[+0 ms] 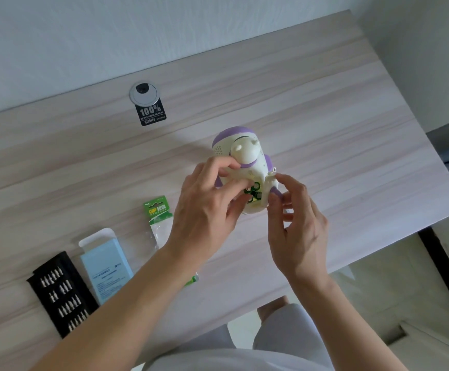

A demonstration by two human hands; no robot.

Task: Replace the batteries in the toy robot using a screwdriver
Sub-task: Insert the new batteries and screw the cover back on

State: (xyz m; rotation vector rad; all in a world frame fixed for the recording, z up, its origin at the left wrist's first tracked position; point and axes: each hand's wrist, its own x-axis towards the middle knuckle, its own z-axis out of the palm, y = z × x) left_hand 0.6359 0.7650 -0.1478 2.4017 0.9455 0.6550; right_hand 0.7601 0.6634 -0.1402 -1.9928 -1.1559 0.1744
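While toy robot is held mid-frame above counter, clasped by left grip and pinched at its side by right grip, exposed batteries could be spilled w/ any tilt.

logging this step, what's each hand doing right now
Left hand: grips the toy.
Right hand: pinches the toy's lower edge beside the open battery bay.

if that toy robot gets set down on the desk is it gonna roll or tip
Probably rocks or rolls: the toy robot has a rounded, egg-like shell with a domed head. It looks like stiff, smooth plastic, so possibly slippery; the left hand wraps fingers around it. With the batteries exposed in the open compartment, a tip might shake them loose.
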